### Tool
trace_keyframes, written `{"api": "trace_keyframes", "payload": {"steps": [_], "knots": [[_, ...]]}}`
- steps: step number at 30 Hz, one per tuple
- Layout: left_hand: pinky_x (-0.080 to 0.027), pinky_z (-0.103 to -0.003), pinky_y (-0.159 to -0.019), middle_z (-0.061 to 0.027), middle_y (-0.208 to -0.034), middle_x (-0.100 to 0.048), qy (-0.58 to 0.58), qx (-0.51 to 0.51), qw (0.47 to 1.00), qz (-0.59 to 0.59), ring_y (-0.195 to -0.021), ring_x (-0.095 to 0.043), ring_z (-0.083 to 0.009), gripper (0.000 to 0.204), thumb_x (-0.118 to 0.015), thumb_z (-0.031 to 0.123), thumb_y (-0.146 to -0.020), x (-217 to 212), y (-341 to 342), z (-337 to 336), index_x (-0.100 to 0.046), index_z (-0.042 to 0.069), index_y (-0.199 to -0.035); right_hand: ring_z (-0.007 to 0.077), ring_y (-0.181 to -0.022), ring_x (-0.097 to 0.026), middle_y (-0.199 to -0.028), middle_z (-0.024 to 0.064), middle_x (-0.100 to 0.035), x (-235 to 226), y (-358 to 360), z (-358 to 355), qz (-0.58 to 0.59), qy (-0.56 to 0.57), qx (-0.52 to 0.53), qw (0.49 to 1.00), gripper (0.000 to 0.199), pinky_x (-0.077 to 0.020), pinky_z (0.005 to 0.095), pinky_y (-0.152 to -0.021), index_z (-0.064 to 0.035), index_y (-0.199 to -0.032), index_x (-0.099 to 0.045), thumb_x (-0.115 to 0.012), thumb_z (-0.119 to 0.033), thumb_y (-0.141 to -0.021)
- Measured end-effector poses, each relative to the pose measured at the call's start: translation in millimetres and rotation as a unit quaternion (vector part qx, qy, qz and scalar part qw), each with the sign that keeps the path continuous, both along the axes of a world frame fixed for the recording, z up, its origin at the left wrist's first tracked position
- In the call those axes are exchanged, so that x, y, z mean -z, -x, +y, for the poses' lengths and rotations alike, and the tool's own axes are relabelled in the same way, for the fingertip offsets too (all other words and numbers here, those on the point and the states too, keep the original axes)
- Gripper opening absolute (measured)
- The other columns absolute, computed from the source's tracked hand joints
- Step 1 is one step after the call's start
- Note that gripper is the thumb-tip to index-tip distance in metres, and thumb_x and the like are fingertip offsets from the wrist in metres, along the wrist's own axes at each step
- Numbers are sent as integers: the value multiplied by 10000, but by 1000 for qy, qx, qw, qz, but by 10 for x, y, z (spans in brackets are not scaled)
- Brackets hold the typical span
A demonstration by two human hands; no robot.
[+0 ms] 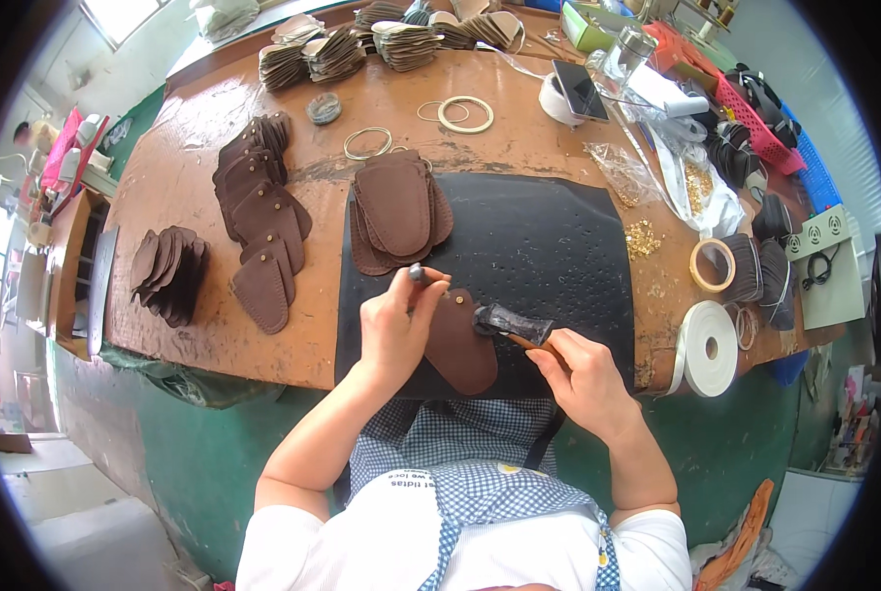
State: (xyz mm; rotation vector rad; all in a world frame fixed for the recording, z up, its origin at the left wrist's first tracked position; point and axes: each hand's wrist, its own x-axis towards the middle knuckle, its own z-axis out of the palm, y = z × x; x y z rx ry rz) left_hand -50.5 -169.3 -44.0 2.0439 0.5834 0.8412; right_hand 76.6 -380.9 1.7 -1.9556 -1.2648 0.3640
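Note:
On a black mat (pixel 549 231) in front of me lies a brown tapered leather piece (pixel 463 347) with a small brass stud at its far end. My left hand (pixel 393 330) pinches a short metal setting punch (pixel 418 274), just left of the stud. Whether its lower tip touches anything is hidden by my fingers. My right hand (pixel 590 379) grips the wooden handle of a hammer (pixel 507 321). The dark hammer head hangs over the right side of the leather piece. Stacked brown stitched leather pieces (pixel 393 209) sit at the mat's far left.
Overlapping studded leather pieces (pixel 265 202) and a dark stack (pixel 171 274) lie to the left. Further bundles (pixel 406 44) line the back, near metal rings (pixel 368 144). At right are brass studs (pixel 641 239), a white tape roll (pixel 708 347), masking tape (pixel 712 265) and a phone (pixel 579 91).

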Motion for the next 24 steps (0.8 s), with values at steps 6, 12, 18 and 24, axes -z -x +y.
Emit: {"api": "trace_keyframes", "payload": {"steps": [6, 12, 18, 24], "knots": [[-581, -272, -746, -123, -961, -769, 35, 33, 998, 40, -867, -755, -170, 116, -650, 65, -978, 121, -104, -26, -635, -30, -1044, 354, -635, -567, -767, 176, -580, -16, -7, -7, 7, 1, 2, 1000, 211, -443, 403, -572, 46, -872, -575, -665, -124, -959], [-590, -275, -740, -130, -950, -769, -7, 37, 998, 52, -857, -763, -193, 114, -661, 63, -969, 168, -99, -31, -631, -25, -1036, 358, -642, -573, -772, 179, -583, 6, -14, -6, 8, -7, 0, 1000, 195, -447, 399, -573, 44, -880, -582, -661, -116, -959], [-593, -279, -732, -133, -948, -768, -26, 29, 998, 58, -869, -766, -209, 126, -682, 67, -953, 221, -121, -64, -626, -22, -1022, 344, -633, -576, -771, 176, -583, 13, -29, -7, 8, -3, -1, 1000, 186, -445, 394, -567, 42, -895, -587, -657, -117, -963], [-591, -306, -631, -130, -910, -761, -118, 14, 991, 63, -777, -760, -251, 146, -715, 89, -927, 245, -137, -109, -623, -6, -988, 339, -625, -572, -763, 172, -576, -26, -26, 5, 5, 5, -2, 1000, 189, -441, 396, -563, 40, -900, -586, -661, -122, -962]]}}
